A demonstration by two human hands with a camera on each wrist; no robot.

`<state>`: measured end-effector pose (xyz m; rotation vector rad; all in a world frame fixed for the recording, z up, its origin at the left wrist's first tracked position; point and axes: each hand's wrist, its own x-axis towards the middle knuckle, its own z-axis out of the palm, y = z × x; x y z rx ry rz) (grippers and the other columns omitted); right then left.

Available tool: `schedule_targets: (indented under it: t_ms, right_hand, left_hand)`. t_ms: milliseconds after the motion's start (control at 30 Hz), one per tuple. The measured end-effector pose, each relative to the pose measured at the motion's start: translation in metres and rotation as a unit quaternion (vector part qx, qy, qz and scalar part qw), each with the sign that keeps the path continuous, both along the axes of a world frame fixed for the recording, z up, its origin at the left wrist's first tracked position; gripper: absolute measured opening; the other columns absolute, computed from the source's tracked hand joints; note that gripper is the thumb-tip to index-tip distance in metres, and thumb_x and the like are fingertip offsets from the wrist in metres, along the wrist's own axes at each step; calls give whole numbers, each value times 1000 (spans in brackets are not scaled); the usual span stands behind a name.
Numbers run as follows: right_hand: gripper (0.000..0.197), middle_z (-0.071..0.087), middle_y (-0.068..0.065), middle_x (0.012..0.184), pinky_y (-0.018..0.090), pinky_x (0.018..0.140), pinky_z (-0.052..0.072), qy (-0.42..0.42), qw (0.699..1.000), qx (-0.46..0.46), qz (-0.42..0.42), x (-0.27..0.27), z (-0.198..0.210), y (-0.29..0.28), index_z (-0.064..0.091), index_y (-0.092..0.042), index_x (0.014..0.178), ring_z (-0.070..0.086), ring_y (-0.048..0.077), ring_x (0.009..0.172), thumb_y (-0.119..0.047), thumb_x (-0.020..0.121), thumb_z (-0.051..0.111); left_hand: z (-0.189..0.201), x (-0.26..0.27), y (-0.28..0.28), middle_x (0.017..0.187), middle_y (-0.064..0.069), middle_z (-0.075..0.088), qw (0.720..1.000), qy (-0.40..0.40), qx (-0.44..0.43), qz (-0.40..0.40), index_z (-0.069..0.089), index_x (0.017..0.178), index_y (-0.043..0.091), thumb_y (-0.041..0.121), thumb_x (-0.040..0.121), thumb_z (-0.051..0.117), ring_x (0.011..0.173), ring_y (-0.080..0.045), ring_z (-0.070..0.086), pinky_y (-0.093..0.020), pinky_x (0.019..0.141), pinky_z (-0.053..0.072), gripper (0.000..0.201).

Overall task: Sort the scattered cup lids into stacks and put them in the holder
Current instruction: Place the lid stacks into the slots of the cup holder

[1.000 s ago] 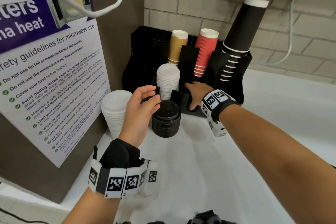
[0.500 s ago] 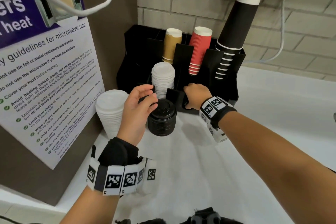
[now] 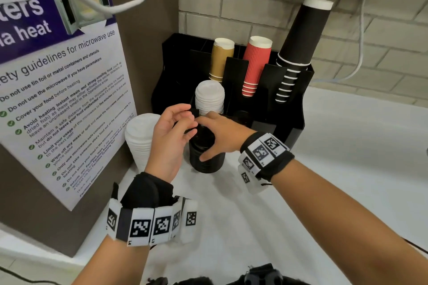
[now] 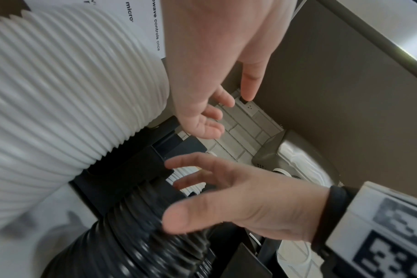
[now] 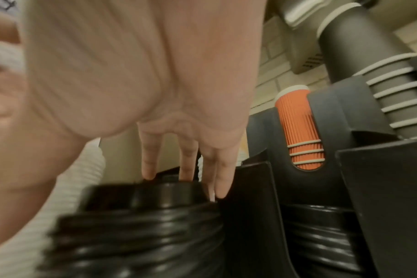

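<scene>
A stack of black lids (image 3: 208, 162) (image 5: 136, 225) stands on the white counter in front of the black holder (image 3: 296, 109). My right hand (image 3: 208, 136) (image 5: 186, 169) reaches over it. Its straight fingertips (image 5: 220, 193) touch the top lid's far rim and its thumb (image 4: 179, 220) lies against the side. My left hand (image 3: 178, 122) (image 4: 226, 105) hovers just left of the stack, fingers relaxed and holding nothing. A tall stack of white lids (image 3: 141, 141) (image 4: 60, 94) stands at the left. Another white lid stack (image 3: 209, 97) sits in the holder's front left slot.
The holder's back slots carry tan cups (image 3: 221, 60), red cups (image 3: 256, 65) and a tall black cup stack (image 3: 298, 46). Black lids (image 5: 321, 235) fill a front slot. A poster panel (image 3: 58, 99) walls off the left; brick wall behind. Bare white counter (image 3: 347, 157) lies to the right.
My right hand has left the front of the holder and moved left onto the black lid stack. My left hand has stayed beside the stack.
</scene>
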<state>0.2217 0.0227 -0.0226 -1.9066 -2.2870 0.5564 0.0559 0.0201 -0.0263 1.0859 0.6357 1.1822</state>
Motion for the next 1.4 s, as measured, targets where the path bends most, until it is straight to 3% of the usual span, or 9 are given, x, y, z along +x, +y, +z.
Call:
schedule_targets:
  t_ms: [367, 467, 600, 667, 733, 800, 900, 1100, 1400]
  right_hand:
    - [80, 39, 3, 119, 37, 85, 52, 23, 999, 31, -8, -3, -8, 5, 42, -27, 135, 48, 25, 105, -31, 66, 82]
    - [73, 42, 2, 119, 34, 91, 49, 88, 992, 87, -28, 2, 4, 0, 48, -25, 132, 48, 20, 108, -29, 67, 81]
    - [55, 51, -3, 117, 36, 97, 48, 285, 940, 171, -73, 7, 28, -15, 53, -25, 124, 52, 15, 112, -21, 76, 79]
    - [45, 54, -8, 118, 31, 91, 53, 390, 909, 135, -61, 4, 38, -24, 54, -30, 121, 59, 13, 107, -20, 83, 74]
    - [42, 56, 0, 121, 34, 86, 56, 426, 899, 91, -48, 2, 44, -31, 54, -34, 123, 63, 20, 105, -23, 86, 70]
    - [45, 57, 7, 120, 41, 86, 57, 433, 898, 64, -42, 3, 47, -36, 53, -37, 126, 65, 24, 104, -27, 85, 69]
    - [49, 62, 5, 114, 44, 90, 55, 457, 888, 34, -36, 8, 52, -43, 52, -37, 129, 64, 21, 108, -24, 85, 68]
    - [56, 63, 13, 118, 54, 91, 53, 464, 884, 33, -51, 12, 54, -46, 54, -29, 131, 64, 28, 108, -23, 79, 72]
    - [53, 63, 11, 113, 50, 84, 57, 448, 892, 35, -56, 15, 55, -46, 59, -29, 117, 67, 29, 99, -17, 71, 82]
  left_hand:
    - [0, -6, -1, 93, 5, 61, 1000, 5, 4, 13, 62, 105, 21, 6, 97, 54, 83, -6, 64, -21, 79, 54, 19]
    - [-1, -6, -1, 94, 7, 60, 999, 16, 22, 22, 63, 104, 24, 4, 95, 55, 90, -8, 62, -23, 81, 53, 23]
    - [-3, -3, -2, 127, 9, 54, 993, 85, 81, 19, 53, 123, 42, 20, 85, 72, 115, -8, 56, -27, 94, 49, 48]
    - [-3, 0, -4, 142, 10, 43, 992, 92, 76, -31, 40, 131, 53, 34, 72, 76, 130, -12, 49, -34, 106, 44, 72]
    - [-3, 4, -5, 147, 11, 42, 992, 58, 73, -85, 34, 135, 56, 33, 71, 79, 136, -18, 46, -45, 112, 40, 81]
    - [-3, 5, -4, 143, 14, 50, 991, 33, 75, -107, 36, 136, 55, 32, 72, 83, 132, -20, 52, -47, 108, 44, 83]
    - [-4, 6, -3, 138, 12, 56, 992, 28, 70, -102, 43, 135, 53, 30, 68, 85, 124, -24, 59, -50, 104, 48, 83]
    - [0, 9, -7, 136, 17, 57, 990, 35, 92, -102, 50, 125, 61, 32, 65, 84, 132, -27, 51, -55, 108, 42, 75]
    - [1, 9, -10, 147, 8, 47, 987, 58, 90, -124, 34, 139, 48, 19, 68, 79, 133, -20, 51, -48, 112, 39, 89]
